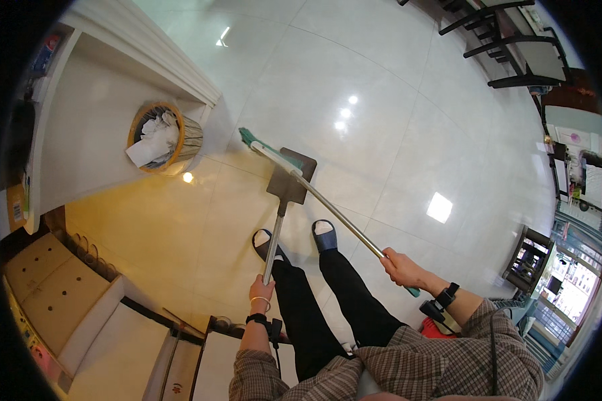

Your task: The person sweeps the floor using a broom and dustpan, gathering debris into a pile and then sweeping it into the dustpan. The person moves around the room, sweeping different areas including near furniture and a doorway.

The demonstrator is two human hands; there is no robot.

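My left hand (262, 289) is closed around the metal handle of a dark dustpan (292, 183), which lies on the tiled floor ahead of my feet. The upper part of a broom's metal handle is in the grip of my right hand (403, 268), and its green end sticks out below the fist. The broom head (276, 157), pale with green bristles, reaches across the far part of the pan, its tip extending past it to the left. Part of the pan is hidden under the broom head.
A round wastebasket (190, 138) holding crumpled white paper stands at the left, by a white cabinet (95, 120). Boxes and a cushioned seat (62, 295) are at the lower left. Black-framed chairs (516, 47) stand at the upper right. A dark stool-like object (528, 258) is at the right.
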